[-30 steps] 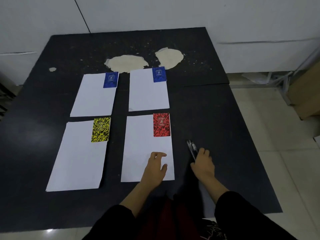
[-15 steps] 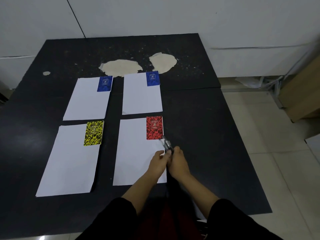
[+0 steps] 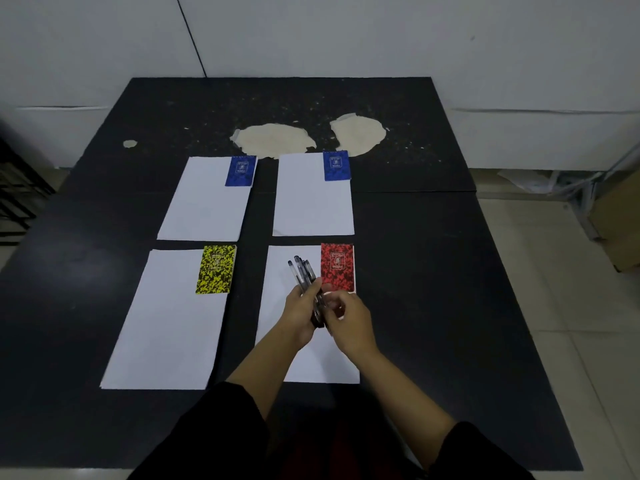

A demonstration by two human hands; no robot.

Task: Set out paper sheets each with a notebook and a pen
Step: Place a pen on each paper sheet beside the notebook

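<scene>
1. The left hand (image 3: 300, 315) is grasping a bunch of pens (image 3: 306, 284), with its fingers curled around the lower part of the bunch.
2. The right hand (image 3: 348, 322) is meeting the same bunch from the other side, and its fingertips are pinching the pens just beside the left hand's fingers.
3. The pens are dark and thin, and they are fanning out upward and away from the grip, with their tips pointing a little to the left.
4. Both hands are staying above the near right paper sheet (image 3: 277, 306), which is lying directly under the grip on the black table (image 3: 433, 271).
5. The red notebook (image 3: 337, 267) is lying just beyond the grip, a little to its right, on the far right corner of this sheet.
6. The yellow notebook (image 3: 216, 269) is sitting to the left of the grip, on the far right corner of the near left paper sheet (image 3: 169, 320).
7. Two more paper sheets (image 3: 207, 206) are lying well beyond the grip, and each one is carrying a blue notebook (image 3: 241, 170) on its far right corner.
8. No pen is lying on any sheet; all of the pens in view are in the hands.
9. Further beyond the sheets, two pale worn patches (image 3: 277, 140) are showing on the table surface.
</scene>
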